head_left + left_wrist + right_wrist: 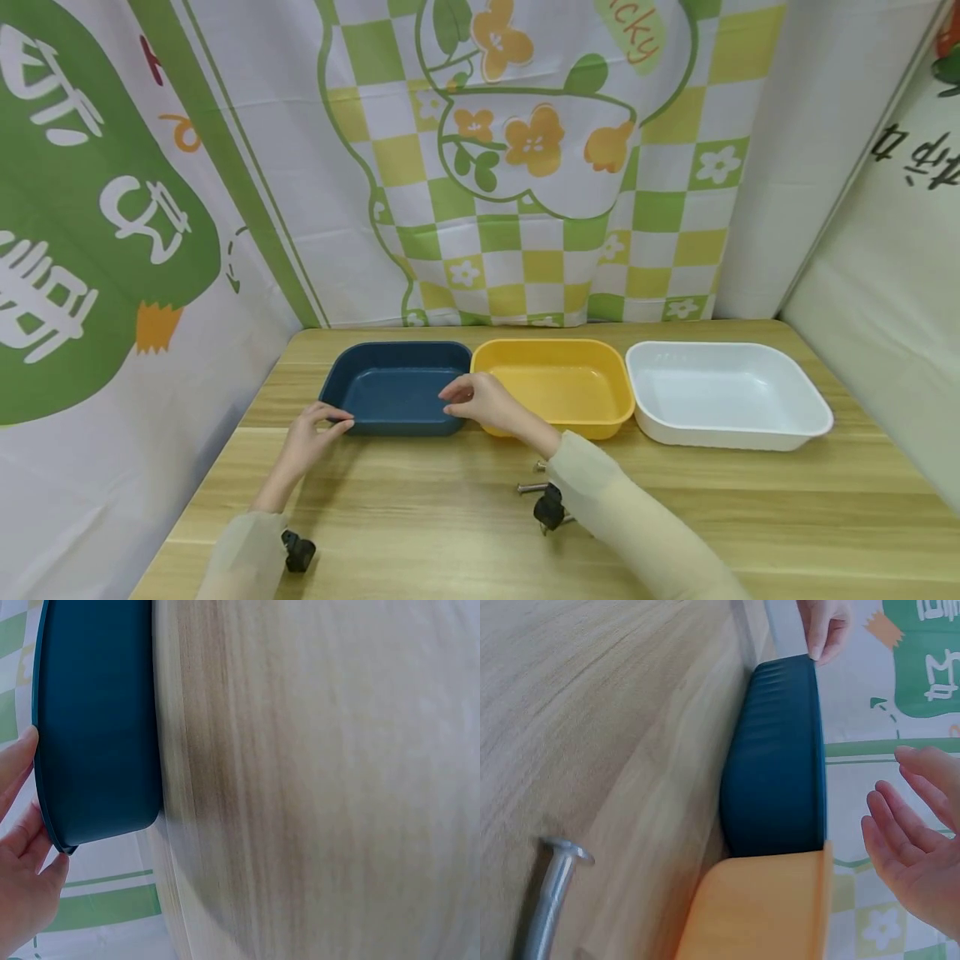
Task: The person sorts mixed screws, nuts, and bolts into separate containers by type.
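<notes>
"Location of the dark blue tray point(397, 396): what was it?"

"The dark blue tray stood upright on the wooden table point(420, 533), at the left end of a row of three. Its right end touched the yellow tray point(562, 392), which occupied the middle position. The white tray point(727, 392) stood just beside the yellow one, at the right end."

"What was the condition of the left hand point(303, 442)?"

"The left hand was nearly closed at the fingertips. Its thumb and fingers pinched the rim of the dark blue tray at the near left corner."

"And the right hand point(487, 402)?"

"The right hand was raised near the join between the dark blue and yellow trays. Its fingers were loosely bent, a gap separated them from the thumb, and it had hold of nothing. The right wrist view showed it apart from both rims."

"Which hardware lay on the work surface?"

"Metal bolts point(532, 488) lay on the near side of the yellow tray, beside the right sleeve point(630, 517). The sleeve hid part of the group, so their number could not be told. One bolt, visible in the right wrist view, had a broad, flat head."

"What hung behind the trays?"

"A printed curtain point(525, 267) with green and yellow checks."
</notes>
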Tool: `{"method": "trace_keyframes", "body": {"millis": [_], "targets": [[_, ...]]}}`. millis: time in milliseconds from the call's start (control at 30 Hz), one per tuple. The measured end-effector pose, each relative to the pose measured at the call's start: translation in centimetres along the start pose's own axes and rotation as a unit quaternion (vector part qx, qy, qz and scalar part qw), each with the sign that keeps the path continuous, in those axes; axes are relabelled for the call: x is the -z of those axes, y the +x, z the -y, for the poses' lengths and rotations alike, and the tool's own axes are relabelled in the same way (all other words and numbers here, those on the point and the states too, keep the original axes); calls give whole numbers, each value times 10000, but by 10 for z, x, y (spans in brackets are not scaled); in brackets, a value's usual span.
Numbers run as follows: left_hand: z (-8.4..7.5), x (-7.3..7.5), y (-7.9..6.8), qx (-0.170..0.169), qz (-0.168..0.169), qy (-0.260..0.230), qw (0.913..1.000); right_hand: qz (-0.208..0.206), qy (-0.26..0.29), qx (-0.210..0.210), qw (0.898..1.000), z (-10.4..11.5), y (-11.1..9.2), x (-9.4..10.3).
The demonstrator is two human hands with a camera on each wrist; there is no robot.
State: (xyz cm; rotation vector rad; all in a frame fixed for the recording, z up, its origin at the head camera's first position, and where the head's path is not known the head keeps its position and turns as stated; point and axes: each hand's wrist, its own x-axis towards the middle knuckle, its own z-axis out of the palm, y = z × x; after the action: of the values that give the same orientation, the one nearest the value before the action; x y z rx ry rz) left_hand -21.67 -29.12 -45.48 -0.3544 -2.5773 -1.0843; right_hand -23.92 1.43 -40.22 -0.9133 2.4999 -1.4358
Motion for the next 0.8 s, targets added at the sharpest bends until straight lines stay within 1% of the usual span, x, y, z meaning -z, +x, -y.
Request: {"method": "trace_keyframes", "body": {"millis": [167,400,633,800], "targets": [[1,0,0,9,-6,16,10000,-15,-74,105,9999,4,-10,9],[1,-1,0,151,74,24,9999,-30,-195,168,9997,3,-22,20],[1,0,0,232,117,-13,9997,37,-266,434,9987,4,-34,30],[0,0,-1,286,146,-37,9995,116,-272,478,9984,4,-45,35]]}}
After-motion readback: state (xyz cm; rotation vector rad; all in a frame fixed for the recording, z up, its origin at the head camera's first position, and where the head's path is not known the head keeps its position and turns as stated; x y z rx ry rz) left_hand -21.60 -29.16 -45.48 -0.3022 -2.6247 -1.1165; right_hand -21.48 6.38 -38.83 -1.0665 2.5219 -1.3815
